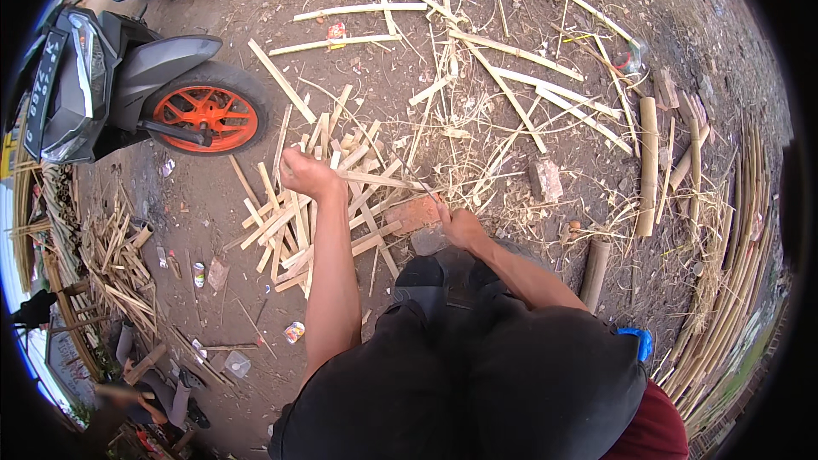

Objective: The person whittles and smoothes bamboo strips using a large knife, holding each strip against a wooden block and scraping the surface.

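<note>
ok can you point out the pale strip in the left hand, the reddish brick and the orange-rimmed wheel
Pale strip (375, 179), head view: middle of its bare length.
Reddish brick (411, 215), head view: its upper face.
Orange-rimmed wheel (206, 115), head view: spoked part, near the hub.

A motorcycle (175, 68) stands beyond and left of the stick pile (294, 223), a brick (415, 214) just right, poles (731, 277) far right.

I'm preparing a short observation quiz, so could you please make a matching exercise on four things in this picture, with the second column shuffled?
1. Spoked wheel rim
2. Left hand
3. Right hand
4. Trousers

A. Holding a thin tool
B. Black
C. Orange
D. Over the strip pile

Pairs: 1-C; 2-D; 3-A; 4-B.
</note>
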A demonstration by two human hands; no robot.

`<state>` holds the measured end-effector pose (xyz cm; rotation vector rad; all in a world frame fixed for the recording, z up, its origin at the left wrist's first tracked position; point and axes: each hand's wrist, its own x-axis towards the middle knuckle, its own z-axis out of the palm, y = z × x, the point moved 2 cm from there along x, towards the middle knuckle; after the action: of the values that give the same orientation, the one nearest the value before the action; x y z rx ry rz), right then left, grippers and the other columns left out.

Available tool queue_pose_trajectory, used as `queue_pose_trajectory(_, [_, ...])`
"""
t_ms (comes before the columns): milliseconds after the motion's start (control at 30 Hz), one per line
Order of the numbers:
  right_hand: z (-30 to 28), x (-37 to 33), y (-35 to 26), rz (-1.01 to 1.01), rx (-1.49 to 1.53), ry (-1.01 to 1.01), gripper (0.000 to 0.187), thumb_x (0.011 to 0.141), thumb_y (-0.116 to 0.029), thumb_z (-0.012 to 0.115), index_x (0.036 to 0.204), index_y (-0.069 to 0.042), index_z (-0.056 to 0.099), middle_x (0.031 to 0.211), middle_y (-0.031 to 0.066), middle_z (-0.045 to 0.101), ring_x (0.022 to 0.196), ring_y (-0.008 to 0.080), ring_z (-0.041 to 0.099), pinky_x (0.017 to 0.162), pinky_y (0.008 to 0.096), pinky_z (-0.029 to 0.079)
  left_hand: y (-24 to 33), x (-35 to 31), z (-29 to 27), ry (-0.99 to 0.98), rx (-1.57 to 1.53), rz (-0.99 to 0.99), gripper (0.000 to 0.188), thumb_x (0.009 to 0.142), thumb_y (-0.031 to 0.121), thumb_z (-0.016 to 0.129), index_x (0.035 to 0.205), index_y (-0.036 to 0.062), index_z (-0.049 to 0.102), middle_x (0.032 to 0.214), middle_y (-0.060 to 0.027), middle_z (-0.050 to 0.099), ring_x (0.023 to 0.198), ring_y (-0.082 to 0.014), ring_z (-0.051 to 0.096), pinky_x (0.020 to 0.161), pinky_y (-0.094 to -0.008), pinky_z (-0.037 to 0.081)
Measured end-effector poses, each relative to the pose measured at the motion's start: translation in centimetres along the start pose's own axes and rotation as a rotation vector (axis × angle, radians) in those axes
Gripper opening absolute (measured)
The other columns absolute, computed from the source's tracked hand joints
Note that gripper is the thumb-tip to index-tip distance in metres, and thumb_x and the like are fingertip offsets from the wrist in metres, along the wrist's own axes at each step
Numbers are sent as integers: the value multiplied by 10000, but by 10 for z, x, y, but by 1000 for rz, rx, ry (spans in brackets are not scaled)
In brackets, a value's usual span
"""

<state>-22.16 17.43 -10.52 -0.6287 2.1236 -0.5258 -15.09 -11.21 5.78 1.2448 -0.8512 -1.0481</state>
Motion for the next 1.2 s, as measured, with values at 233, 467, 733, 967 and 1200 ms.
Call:
queue_pose_trajectory(233, [-44, -15, -56, -65, 339, 102, 738, 1029, -533, 380, 902, 135, 666, 817, 399, 612, 864, 529, 635, 806, 548, 489, 8, -6, 3, -14, 3, -8, 272, 851, 123, 523, 605, 70, 419, 581, 28, 348, 545, -109, 325, 532, -318, 264])
queue_pose_trajectory(467, [-59, -14, -104, -91, 151, -36, 766, 1016, -586, 334, 930, 83, 696, 884, 364, 653, 941, 511, 650, 894, 534, 500, 20, -5, 2, -21, 18, 46, 278, 831, 121, 524, 593, 81, 386, 579, 30, 345, 536, -98, 319, 504, -307, 234])
queue_pose_trajectory(733, [-24, 6, -51, -84, -34, 11, 625, 1049, -464, 400, 847, 71, 653, 754, 306, 616, 747, 461, 627, 722, 514, 488, 14, 1, -12, -54, -21, 11, 245, 852, 123, 505, 618, 57, 485, 576, 6, 384, 509, -117, 362, 477, -291, 319])
queue_pose_trajectory(967, [-2, -20, -16, -70, 72, -42, 700, 1016, -556, 394, 878, 52, 711, 849, 320, 671, 858, 487, 673, 837, 529, 520, 8, -19, 1, -96, 41, 9, 259, 841, 109, 509, 593, 68, 445, 567, 8, 390, 494, -116, 345, 487, -307, 266])
queue_pose_trajectory(1200, [-47, -11, -82, -159, 202, 71, 653, 1040, -495, 379, 868, 62, 671, 845, 346, 652, 838, 531, 642, 799, 551, 518, 5, -10, 3, -47, -6, 18, 246, 823, 124, 532, 606, 109, 418, 559, 12, 380, 475, -110, 325, 459, -296, 239])
